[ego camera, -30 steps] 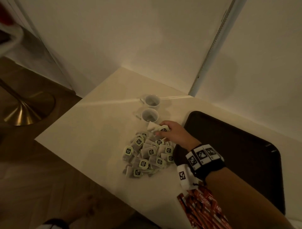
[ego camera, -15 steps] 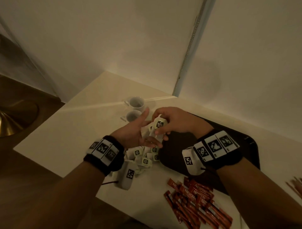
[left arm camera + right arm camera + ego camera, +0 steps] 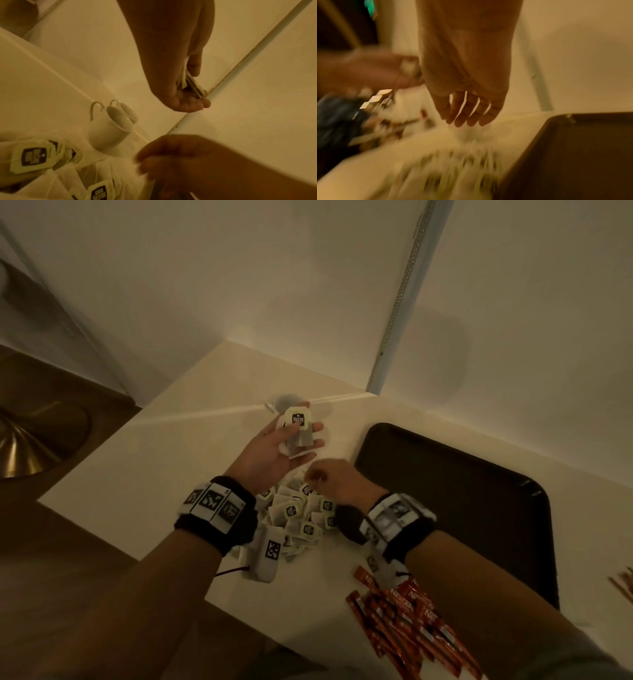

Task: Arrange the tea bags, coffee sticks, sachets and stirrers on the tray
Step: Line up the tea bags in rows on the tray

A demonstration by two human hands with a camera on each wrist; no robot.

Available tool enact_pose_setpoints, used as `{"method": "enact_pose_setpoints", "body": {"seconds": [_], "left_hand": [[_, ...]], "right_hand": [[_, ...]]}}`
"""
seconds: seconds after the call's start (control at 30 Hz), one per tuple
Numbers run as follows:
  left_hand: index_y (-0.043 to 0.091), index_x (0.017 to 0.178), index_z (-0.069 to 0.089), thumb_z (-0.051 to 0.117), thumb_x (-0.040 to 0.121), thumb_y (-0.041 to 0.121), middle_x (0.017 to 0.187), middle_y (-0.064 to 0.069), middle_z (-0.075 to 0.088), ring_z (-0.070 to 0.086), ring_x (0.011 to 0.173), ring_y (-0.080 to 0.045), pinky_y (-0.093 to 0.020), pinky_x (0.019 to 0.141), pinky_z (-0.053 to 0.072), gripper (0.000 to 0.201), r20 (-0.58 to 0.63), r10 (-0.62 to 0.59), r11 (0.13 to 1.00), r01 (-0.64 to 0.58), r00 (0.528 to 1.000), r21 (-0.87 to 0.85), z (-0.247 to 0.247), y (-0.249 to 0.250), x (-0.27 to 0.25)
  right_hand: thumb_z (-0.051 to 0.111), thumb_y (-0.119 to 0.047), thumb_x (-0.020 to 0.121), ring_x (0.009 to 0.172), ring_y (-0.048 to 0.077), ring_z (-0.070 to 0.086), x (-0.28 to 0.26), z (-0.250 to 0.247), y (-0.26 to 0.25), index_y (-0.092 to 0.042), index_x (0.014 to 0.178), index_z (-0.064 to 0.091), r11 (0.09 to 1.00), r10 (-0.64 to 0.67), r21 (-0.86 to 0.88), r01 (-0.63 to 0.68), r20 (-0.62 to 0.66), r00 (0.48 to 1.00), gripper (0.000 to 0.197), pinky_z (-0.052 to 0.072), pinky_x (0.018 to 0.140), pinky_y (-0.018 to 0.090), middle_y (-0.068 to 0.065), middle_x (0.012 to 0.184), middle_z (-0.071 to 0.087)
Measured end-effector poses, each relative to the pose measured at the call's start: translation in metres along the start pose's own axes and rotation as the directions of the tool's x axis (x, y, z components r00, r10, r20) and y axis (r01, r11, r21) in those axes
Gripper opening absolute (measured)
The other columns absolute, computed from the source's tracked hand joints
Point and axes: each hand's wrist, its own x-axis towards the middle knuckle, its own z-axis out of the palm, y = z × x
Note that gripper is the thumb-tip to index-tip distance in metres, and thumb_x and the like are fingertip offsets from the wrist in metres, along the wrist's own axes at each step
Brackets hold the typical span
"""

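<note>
Two white cups [image 3: 109,129] stand side by side on my cream desk [image 3: 144,460], at about twelve o'clock on it, their handles turned to nine o'clock. Behind them two pale walls [image 3: 212,275] meet in a corner, and a white strip with a beaded metal edge [image 3: 404,299] runs up the wall at one o'clock. At nine o'clock, a brass lamp base [image 3: 30,440] sits on the wooden floor [image 3: 61,570].
</note>
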Motion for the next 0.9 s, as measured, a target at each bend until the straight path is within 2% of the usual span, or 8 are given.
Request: {"method": "enact_pose_setpoints", "body": {"seconds": [0.07, 0.13, 0.3, 0.47, 0.6, 0.73, 0.8, 0.9], "left_hand": [[0.029, 0.13, 0.052, 0.043, 0.098, 0.012, 0.109, -0.006, 0.067, 0.066, 0.092, -0.024, -0.032, 0.076, 0.053, 0.037, 0.029, 0.008, 0.999, -0.006, 1.0, -0.046, 0.002, 0.005, 0.001], [0.032, 0.131, 0.051, 0.047, 0.094, 0.011, 0.103, -0.006, 0.065, 0.065, 0.088, -0.024, -0.032, 0.071, 0.054, 0.042, 0.046, 0.005, 0.996, -0.001, 0.999, -0.09, 0.006, 0.01, 0.002], [0.023, 0.109, 0.061, 0.046, 0.093, 0.009, 0.091, -0.008, 0.056, 0.059, 0.076, -0.021, -0.031, 0.071, 0.054, 0.026, 0.038, -0.005, 0.991, 0.01, 0.999, -0.137, 0.006, 0.018, -0.002], [0.016, 0.092, 0.054, 0.041, 0.095, 0.01, 0.083, -0.008, 0.052, 0.054, 0.07, -0.02, -0.027, 0.062, 0.053, 0.015, -0.036, -0.068, 0.98, 0.06, 0.997, -0.192, 0.001, 0.017, -0.003], [0.018, 0.087, 0.052, 0.05, 0.085, 0.017, 0.074, -0.004, 0.05, 0.049, 0.06, -0.018, -0.024, 0.056, 0.047, 0.004, -0.039, -0.1, 0.982, 0.093, 0.994, -0.163, 0.0, 0.016, -0.002], [0.019, 0.086, 0.049, 0.052, 0.086, 0.017, 0.069, -0.002, 0.048, 0.047, 0.059, -0.019, -0.027, 0.057, 0.048, 0.004, -0.056, -0.111, 0.987, 0.103, 0.992, -0.123, -0.003, 0.015, 0.0], [0.018, 0.082, 0.048, 0.047, 0.094, 0.015, 0.07, -0.002, 0.048, 0.047, 0.06, -0.019, -0.027, 0.058, 0.049, 0.012, -0.098, -0.11, 0.992, 0.103, 0.989, -0.07, -0.008, 0.016, 0.001], [0.018, 0.08, 0.048, 0.048, 0.096, 0.015, 0.068, 0.0, 0.045, 0.044, 0.055, -0.016, -0.024, 0.054, 0.045, 0.016, -0.162, -0.081, 0.996, 0.084, 0.983, 0.014, -0.015, 0.015, 0.004]], "right_hand": [[0.058, -0.025, 0.088, 0.109, 0.028, 0.052, 0.012, 0.036, -0.002, -0.013, 0.114, 0.06, 0.988, -0.037, -0.143, 0.05, 0.093, 0.995, 0.029, 0.039, 0.099, 0.039, 0.011, 0.116, 0.059], [0.057, -0.03, 0.087, 0.118, 0.028, 0.044, 0.023, 0.059, -0.005, -0.019, 0.12, 0.055, 0.958, -0.017, -0.282, 0.044, 0.099, 0.995, 0.035, 0.032, 0.104, 0.048, 0.008, 0.124, 0.052], [0.059, -0.025, 0.085, 0.108, 0.028, 0.049, 0.032, 0.071, -0.008, -0.012, 0.111, 0.054, 0.884, -0.129, -0.446, 0.141, 0.058, 0.99, 0.029, 0.042, 0.091, 0.039, 0.009, 0.114, 0.053], [0.058, -0.019, 0.085, 0.11, 0.026, 0.05, 0.037, 0.072, -0.003, -0.014, 0.112, 0.052, 0.911, -0.106, -0.383, 0.152, 0.138, 0.985, 0.028, 0.044, 0.091, 0.039, 0.007, 0.116, 0.053], [0.054, -0.015, 0.087, 0.113, 0.026, 0.048, 0.037, 0.074, 0.002, -0.011, 0.113, 0.053, 0.917, -0.101, -0.371, 0.149, 0.145, 0.984, 0.026, 0.042, 0.094, 0.039, 0.008, 0.121, 0.05], [0.056, -0.018, 0.086, 0.097, 0.025, 0.05, 0.034, 0.063, -0.001, -0.016, 0.089, 0.059, 0.95, -0.102, -0.285, 0.126, 0.098, 0.99, 0.005, 0.041, 0.092, 0.037, 0.009, 0.103, 0.056], [0.059, -0.017, 0.087, 0.094, 0.023, 0.053, 0.033, 0.048, 0.002, -0.009, 0.098, 0.061, 0.985, -0.077, -0.146, 0.094, 0.12, 0.99, 0.013, 0.036, 0.083, 0.026, 0.011, 0.106, 0.062], [0.063, -0.02, 0.088, 0.105, 0.022, 0.054, 0.029, 0.014, 0.007, -0.007, 0.115, 0.058, 0.999, -0.024, 0.027, 0.02, 0.144, 0.989, 0.03, 0.037, 0.086, 0.025, 0.01, 0.117, 0.06]]}}
